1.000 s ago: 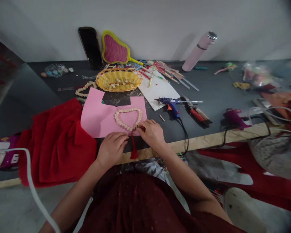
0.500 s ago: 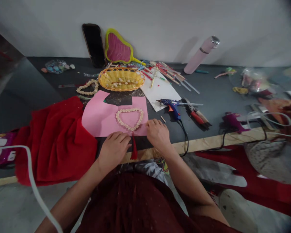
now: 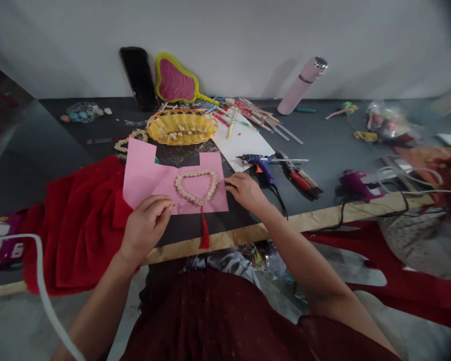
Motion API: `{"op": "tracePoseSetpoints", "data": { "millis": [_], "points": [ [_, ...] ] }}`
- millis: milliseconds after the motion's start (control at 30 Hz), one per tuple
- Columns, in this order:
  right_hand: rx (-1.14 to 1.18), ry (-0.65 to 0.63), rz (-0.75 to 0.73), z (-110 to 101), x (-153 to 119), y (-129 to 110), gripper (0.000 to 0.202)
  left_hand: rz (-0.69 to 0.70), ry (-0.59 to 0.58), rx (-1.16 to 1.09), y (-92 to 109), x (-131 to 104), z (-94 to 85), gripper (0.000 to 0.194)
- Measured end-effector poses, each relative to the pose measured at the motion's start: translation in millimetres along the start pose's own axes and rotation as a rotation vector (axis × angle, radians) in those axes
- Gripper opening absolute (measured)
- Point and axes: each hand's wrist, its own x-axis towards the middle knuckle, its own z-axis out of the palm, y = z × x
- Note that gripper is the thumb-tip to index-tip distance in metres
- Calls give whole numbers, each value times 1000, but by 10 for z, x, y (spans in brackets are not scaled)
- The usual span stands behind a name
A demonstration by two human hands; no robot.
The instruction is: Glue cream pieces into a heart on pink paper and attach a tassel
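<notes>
A heart-shaped string of small cream pieces point(image 3: 179, 189) lies on a cut sheet of pink paper point(image 3: 161, 175). From the heart's point a red tassel point(image 3: 204, 231) hangs down over the table's front edge. My left hand point(image 3: 146, 223) is at the paper's lower edge, left of the heart, with thumb and fingertips pressed together; what they pinch is too small to make out. At the paper's right edge is my right hand point(image 3: 246, 191), its index finger and thumb slightly apart, the fingertips touching or very near the edge.
Behind the paper stand a yellow basket point(image 3: 182, 131) and a second cream string point(image 3: 122, 144). A blue glue gun point(image 3: 262, 163) and red-handled pliers point(image 3: 300, 180) lie to the right. Red cloth point(image 3: 86, 225) lies left; a white cable point(image 3: 43, 271) crosses the lower left.
My left hand has moved left from beside the tassel and closed into a pinch. The paper's left part looks straighter. My right hand has stretched its index finger and thumb toward the paper's edge.
</notes>
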Motion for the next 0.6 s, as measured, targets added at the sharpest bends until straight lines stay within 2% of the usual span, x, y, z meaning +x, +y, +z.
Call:
{"op": "tracePoseSetpoints", "data": {
  "millis": [100, 200, 300, 467, 533, 600],
  "points": [
    [-37, 3, 45, 60, 38, -43, 22, -31, -34, -96, -11, -57, -17, 15],
    [-54, 22, 66, 124, 49, -20, 18, -52, -63, -170, 83, -99, -50, 14],
    [-45, 71, 101, 90, -7, 81, 15, -92, -79, -206, 186, -75, -131, 20],
    [10, 210, 177, -290, -150, 134, 29, -127, -86, -205, 250, 210, -205, 25],
    [166, 291, 189, -495, -166, 33, 36, -92, -84, -219, 306, 400, -187, 27],
    [451, 344, 171, -689, -154, -119, 42, -47, -52, -264, 409, 599, -156, 29]
  ]
}}
